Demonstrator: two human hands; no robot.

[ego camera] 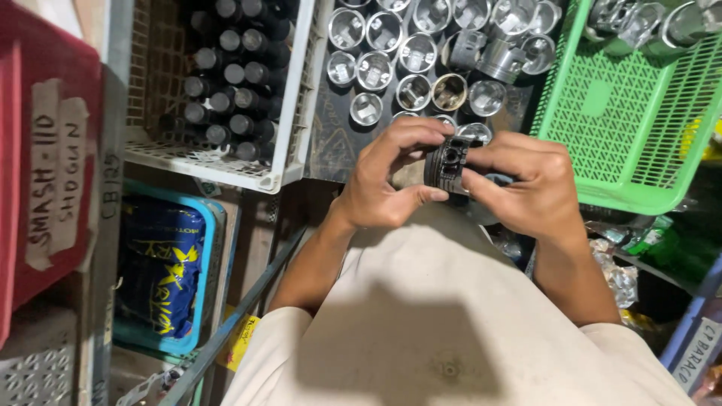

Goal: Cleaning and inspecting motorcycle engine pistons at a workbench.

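We hold a dark ringed piston between left hand and right hand, both grips pinching it above rows of silver pistons.

Landmark: dark grey piston, ringed with grooves, held between left hand and right hand. Above it, shiny silver pistons. Up-left, white lattice crate of black cylinders. Right, bright green mesh basket. Far left, red bin. Lower left, blue tray with blue-and-yellow printed bag. Below, beige shirt.
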